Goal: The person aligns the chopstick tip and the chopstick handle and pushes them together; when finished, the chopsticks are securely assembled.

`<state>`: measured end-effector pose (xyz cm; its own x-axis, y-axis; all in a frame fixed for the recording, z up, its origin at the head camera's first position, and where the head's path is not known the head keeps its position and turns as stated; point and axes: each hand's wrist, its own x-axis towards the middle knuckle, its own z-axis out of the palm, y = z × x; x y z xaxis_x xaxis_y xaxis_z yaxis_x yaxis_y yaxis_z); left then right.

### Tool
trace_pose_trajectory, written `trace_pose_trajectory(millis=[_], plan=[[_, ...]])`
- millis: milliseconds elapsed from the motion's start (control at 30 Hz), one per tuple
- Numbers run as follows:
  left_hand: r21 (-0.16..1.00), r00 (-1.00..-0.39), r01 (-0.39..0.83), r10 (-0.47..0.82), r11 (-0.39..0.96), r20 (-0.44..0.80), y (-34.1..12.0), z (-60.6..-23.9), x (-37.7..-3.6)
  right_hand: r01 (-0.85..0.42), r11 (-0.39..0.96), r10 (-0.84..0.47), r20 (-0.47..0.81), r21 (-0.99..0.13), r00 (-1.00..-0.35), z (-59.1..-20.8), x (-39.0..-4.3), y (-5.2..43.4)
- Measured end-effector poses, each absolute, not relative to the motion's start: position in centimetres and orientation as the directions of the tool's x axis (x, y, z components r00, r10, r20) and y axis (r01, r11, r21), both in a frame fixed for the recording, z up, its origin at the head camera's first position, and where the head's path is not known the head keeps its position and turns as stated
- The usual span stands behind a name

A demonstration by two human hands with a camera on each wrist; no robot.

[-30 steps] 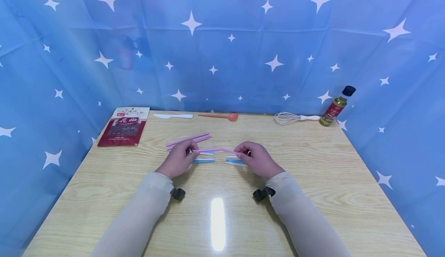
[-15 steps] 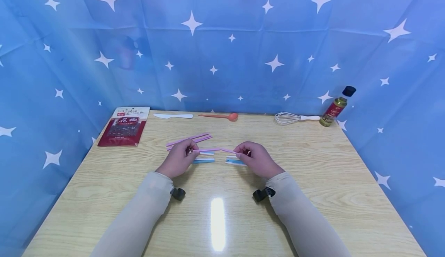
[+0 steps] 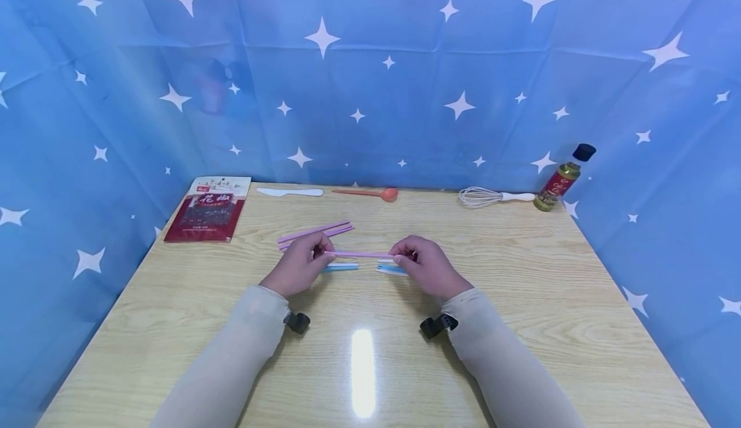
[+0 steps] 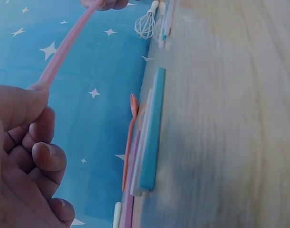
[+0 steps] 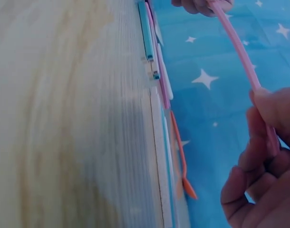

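Along the table's far edge in the upper half of the frame lie, from the left, a red-and-white packet (image 3: 205, 219), a white knife (image 3: 289, 192), an orange spoon (image 3: 370, 194) and a whisk (image 3: 479, 197), its handle end just beside a bottle (image 3: 557, 186) with a black cap. At centre, the left hand (image 3: 298, 264) and the right hand (image 3: 427, 266) each pinch one end of a pink stick (image 3: 363, 254), which spans the gap between them. Pinkish-purple sticks (image 3: 315, 232) lie just beyond the left hand, which covers part of them. Blue and white sticks sit below the pink one in two groups, left (image 3: 344, 267) and right (image 3: 391, 269), both partly hidden by the hands; their exact number is hard to make out. The pale wood-grain table (image 3: 492, 306) carries a bright reflection at lower centre; a blue star-patterned curtain (image 3: 376, 87) fills the background.
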<state>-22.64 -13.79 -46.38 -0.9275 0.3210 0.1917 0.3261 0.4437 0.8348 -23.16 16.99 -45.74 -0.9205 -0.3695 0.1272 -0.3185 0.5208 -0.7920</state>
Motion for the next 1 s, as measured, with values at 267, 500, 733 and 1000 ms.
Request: trace_pose_trajectory(millis=[267,500,733,1000], plan=[[0.847,-0.935,0.297,0.313,0.441,0.165,-13.8,-46.2,-22.7,-0.296,0.503,-0.336,0.131,-0.812,-0.933,-45.7,-23.2,17.1],[0.870,-0.971,0.202,0.208,0.450,0.118,-15.5,-46.3,-23.3,-0.236,0.483,-0.276,0.110,-0.843,-0.955,-46.2,-24.0,17.3],[0.854,-0.997,0.083,0.043,0.514,0.072,-17.5,-47.0,-24.2,-0.235,0.473,-0.265,0.117,-0.849,-0.957,-46.5,-24.3,17.4],[0.810,-0.989,-0.042,-0.138,0.585,0.049,-18.9,-47.6,-25.0,-0.233,0.481,-0.263,0.115,-0.845,-0.958,-46.5,-24.2,17.5]])
